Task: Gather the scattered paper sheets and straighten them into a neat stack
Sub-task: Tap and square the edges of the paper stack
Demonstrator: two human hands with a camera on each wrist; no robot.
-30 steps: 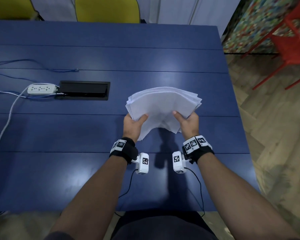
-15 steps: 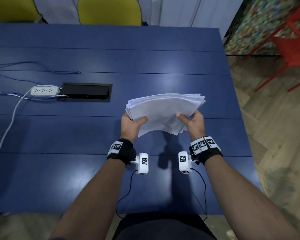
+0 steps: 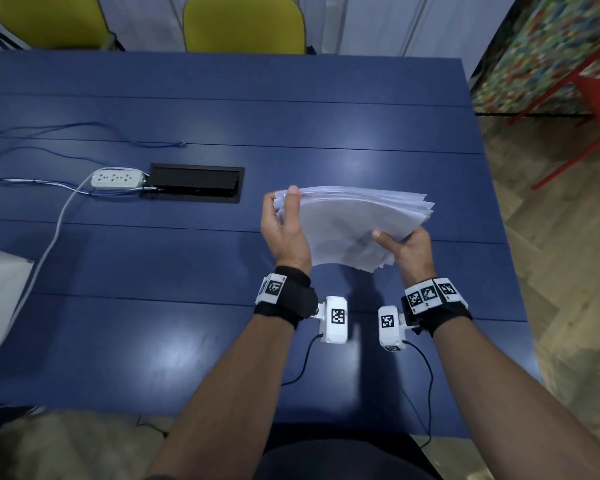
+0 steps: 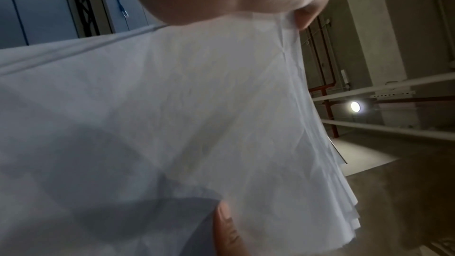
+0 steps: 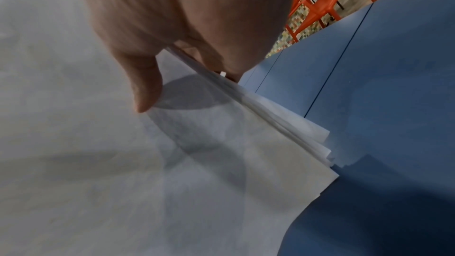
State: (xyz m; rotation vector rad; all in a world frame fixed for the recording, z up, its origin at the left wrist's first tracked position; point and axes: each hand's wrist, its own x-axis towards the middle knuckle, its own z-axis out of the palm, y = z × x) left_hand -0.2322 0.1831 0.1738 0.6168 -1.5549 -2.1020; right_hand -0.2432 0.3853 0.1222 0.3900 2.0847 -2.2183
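Observation:
A bundle of white paper sheets (image 3: 354,223) is held in the air above the blue table (image 3: 187,98), its edges fanned and uneven. My left hand (image 3: 284,220) grips the bundle's left edge near the far corner, thumb up on top. My right hand (image 3: 409,247) pinches the near right corner, thumb on the top sheet. In the left wrist view the paper sheets (image 4: 172,124) fill the frame below my palm. The right wrist view shows my thumb (image 5: 145,92) pressing the paper sheets (image 5: 123,163), whose stepped corners stick out over the table.
A black cable hatch (image 3: 196,183) is set into the table, with a white power strip (image 3: 118,178) and cables to its left. Something white (image 3: 0,299) lies at the table's left edge. Yellow chairs (image 3: 243,26) stand behind; a red chair (image 3: 596,98) is at right.
My left hand has slid from the bundle's near left corner up along the left edge to the far corner. The bundle has tilted flatter and shifted slightly right.

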